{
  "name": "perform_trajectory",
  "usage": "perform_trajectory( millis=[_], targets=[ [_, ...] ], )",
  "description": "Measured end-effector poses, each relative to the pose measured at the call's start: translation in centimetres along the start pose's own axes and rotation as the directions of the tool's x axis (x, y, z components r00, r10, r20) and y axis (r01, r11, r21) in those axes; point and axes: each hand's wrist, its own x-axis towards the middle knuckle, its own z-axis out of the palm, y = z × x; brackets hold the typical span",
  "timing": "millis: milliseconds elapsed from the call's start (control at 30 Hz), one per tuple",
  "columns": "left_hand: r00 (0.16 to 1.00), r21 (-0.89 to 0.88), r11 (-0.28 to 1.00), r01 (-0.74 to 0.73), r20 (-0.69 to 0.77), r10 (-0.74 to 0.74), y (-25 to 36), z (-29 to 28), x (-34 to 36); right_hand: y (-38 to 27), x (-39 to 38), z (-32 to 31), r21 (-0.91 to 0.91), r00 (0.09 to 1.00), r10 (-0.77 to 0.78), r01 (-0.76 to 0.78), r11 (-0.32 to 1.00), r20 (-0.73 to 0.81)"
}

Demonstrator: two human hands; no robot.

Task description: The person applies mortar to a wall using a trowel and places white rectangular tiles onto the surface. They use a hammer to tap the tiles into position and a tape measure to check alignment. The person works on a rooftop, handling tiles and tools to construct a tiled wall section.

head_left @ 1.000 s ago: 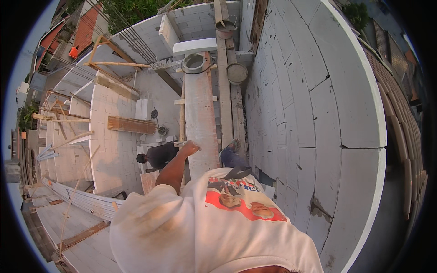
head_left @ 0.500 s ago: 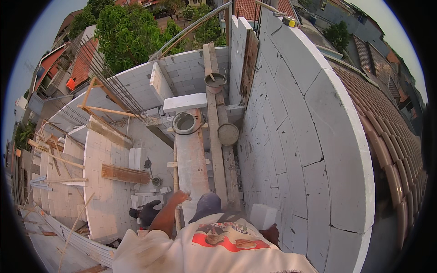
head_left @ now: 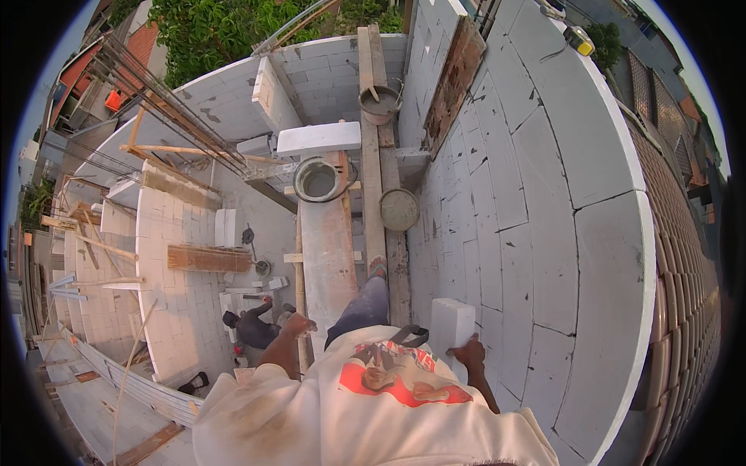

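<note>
I stand on a mortar-smeared scaffold plank (head_left: pixel 330 248) beside a tall wall of white blocks (head_left: pixel 544 233). My right hand (head_left: pixel 471 354) grips the lower corner of a white building block (head_left: pixel 451 326), held upright at hip height, close against the wall face. My left hand (head_left: pixel 298 325) hangs free at my left side over the plank's edge; it holds nothing and its fingers are loosely apart. My white printed shirt hides both upper arms. One leg and a foot (head_left: pixel 377 268) show ahead on the plank.
Ahead on the scaffold stand a large bucket (head_left: pixel 320 180), a second bucket (head_left: pixel 399 209) and a third one with a tool in it (head_left: pixel 380 103), behind a loose white block (head_left: pixel 318 139). Another person (head_left: pixel 252 326) works on the level below. Rebar (head_left: pixel 167 109) rises at left.
The view has tilted up along the wall. My right hand has come into view holding the white block. My left hand has dropped lower at my side.
</note>
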Motion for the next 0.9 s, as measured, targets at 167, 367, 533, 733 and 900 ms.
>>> perform_trajectory(
  millis=[167, 367, 533, 733, 900],
  targets=[
    [0.985, 0.03, 0.985, -0.169, -0.032, 0.17, 4.8, -5.3, 5.6, -4.1, 2.1, -3.7, -0.005, 0.999, 0.016, -0.016, 1.0, 0.027],
    [0.933, 0.114, 0.933, -0.341, -0.081, 0.351, 8.8, -11.3, 8.1, -8.1, 4.7, -6.5, -0.007, 0.998, 0.052, -0.052, 0.999, -0.019],
    [0.798, 0.469, 0.72, -0.511, -0.053, 0.6, 9.1, -14.8, 11.0, -12.3, 6.1, -9.4, 0.017, 0.999, 0.042, -0.041, 0.999, -0.013],
    [0.746, 0.204, 0.755, -0.623, -0.134, 0.652, 13.3, -16.7, 13.3, -14.3, 9.0, -9.7, -0.037, 1.0, 0.009, -0.009, 0.999, -0.018],
    [0.601, 0.312, 0.623, -0.718, -0.174, 0.78, 14.4, -17.1, 14.8, -18.1, 10.6, -11.0, -0.124, 0.999, -0.021, 0.026, 0.992, 0.035]
  ],
)
